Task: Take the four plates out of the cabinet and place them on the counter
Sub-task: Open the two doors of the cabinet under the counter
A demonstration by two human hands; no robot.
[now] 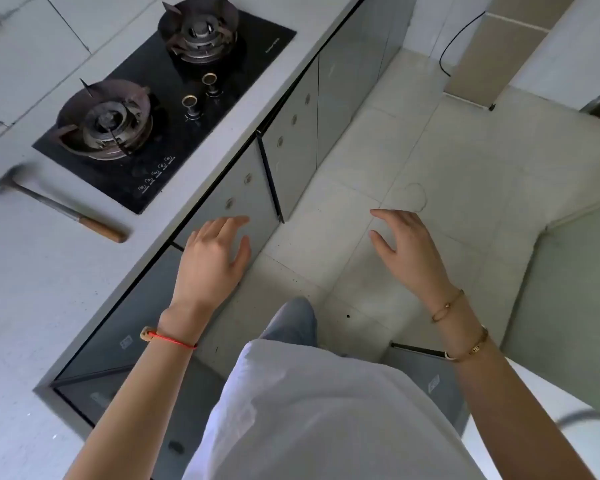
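Grey cabinet doors (291,140) run under the pale counter (32,271). One door (236,188) under the hob stands slightly ajar, its dark edge sticking out. My left hand (212,258) hovers in front of that door, fingers relaxed and spread, holding nothing. My right hand (406,247) hangs over the floor to the right, fingers loosely extended, also holding nothing. No plates are visible; the cabinet insides are hidden.
A black two-burner gas hob (163,98) is set into the counter. A cleaver with a wooden handle (59,209) lies on the counter left of it. Pale floor tiles (430,168) spread to the right. A second counter edge (568,237) is at right.
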